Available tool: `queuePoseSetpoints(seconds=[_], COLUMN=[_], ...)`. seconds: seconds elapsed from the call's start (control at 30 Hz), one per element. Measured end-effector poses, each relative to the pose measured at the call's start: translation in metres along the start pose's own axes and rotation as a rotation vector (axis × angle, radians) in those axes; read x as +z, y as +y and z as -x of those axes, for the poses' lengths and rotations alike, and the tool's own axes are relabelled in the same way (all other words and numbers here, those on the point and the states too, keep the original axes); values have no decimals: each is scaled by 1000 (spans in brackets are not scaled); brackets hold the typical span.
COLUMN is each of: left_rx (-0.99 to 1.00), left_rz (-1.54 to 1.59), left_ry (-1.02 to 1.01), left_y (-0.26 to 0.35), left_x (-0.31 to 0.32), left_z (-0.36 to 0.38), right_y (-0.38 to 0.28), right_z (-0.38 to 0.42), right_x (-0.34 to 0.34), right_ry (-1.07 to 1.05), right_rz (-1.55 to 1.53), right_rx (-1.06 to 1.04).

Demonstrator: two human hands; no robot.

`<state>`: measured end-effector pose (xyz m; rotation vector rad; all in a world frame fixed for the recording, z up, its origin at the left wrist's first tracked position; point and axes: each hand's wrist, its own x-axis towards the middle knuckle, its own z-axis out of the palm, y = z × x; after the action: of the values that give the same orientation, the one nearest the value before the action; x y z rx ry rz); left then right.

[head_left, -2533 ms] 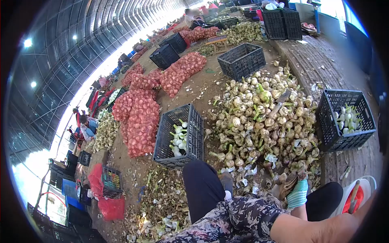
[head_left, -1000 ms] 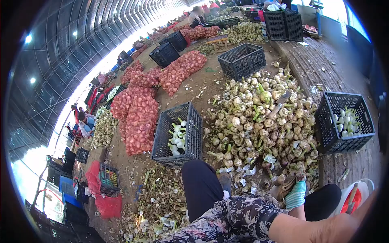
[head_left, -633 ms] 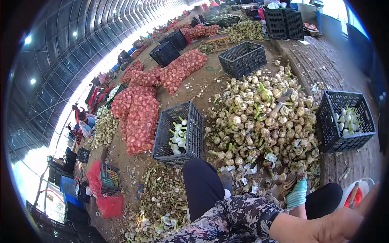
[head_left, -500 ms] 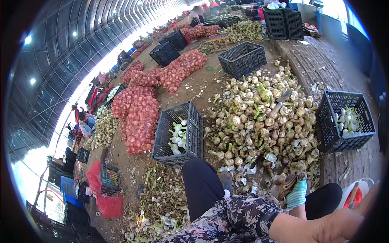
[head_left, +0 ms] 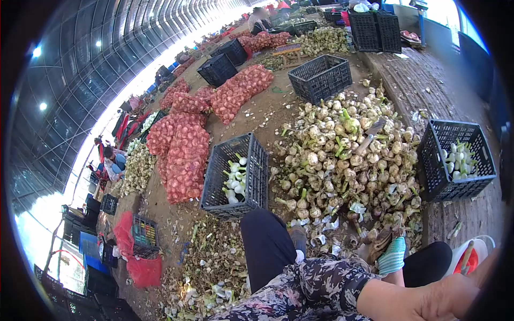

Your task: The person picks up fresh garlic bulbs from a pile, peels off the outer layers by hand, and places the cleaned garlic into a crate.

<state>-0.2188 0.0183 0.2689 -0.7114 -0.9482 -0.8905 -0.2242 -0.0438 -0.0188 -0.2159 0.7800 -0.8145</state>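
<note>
My left hand (head_left: 447, 297), bare, reaches across at the lower right, large and close to the camera. Its fingers run into the dark edge of the view, near a white bucket (head_left: 484, 246) with something red and a wooden handle (head_left: 467, 257) in it. My right hand (head_left: 392, 255) wears a dirty glove with a teal striped cuff and rests low between my knees, by the near edge of a heap of garlic-like bulbs (head_left: 342, 155). I cannot tell if its fingers hold anything. A knife (head_left: 365, 144) lies on the heap.
Black crates with peeled white bulbs stand left (head_left: 235, 208) and right (head_left: 455, 190) of the heap; another crate (head_left: 321, 80) is behind it. Red net sacks (head_left: 187, 160) lie to the left. Peelings (head_left: 214, 257) cover the ground beside my knee. Other people (head_left: 113, 160) sit farther off.
My left hand has shifted very slightly at the right edge. My gloved right hand, the knife, the heap and the crates look the same as before.
</note>
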Motion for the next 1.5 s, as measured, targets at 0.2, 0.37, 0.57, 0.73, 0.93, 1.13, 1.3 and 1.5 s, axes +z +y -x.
queuePoseSetpoints(seconds=[0.2,0.37,0.57,0.73,0.93,1.13,1.3,1.5], left_rx=[-4,10,39,-191,-382,-607,-704,-687], left_rz=[-12,5,30,-430,-1006,-1559,-1202,-1130], left_ry=[-20,-30,-33,-112,-150,-17,1293,1390], left_y=[-15,-21,-20,34,117,156,193,213], left_x=[0,3,1,-33,-11,-21,-82,-99], left_z=[3,3,4,37,66,101,180,203], right_y=[2,4,16,53,-1,-15,-52,-66], right_z=[-3,-3,8,35,5,-7,-1,-22], right_x=[0,0,3,14,-2,7,68,127], right_ry=[-5,-13,-58,-204,-236,-150,-994,-383], right_rz=[4,7,14,104,180,79,-168,-36], right_rx=[-1,6,35,99,42,104,260,-15])
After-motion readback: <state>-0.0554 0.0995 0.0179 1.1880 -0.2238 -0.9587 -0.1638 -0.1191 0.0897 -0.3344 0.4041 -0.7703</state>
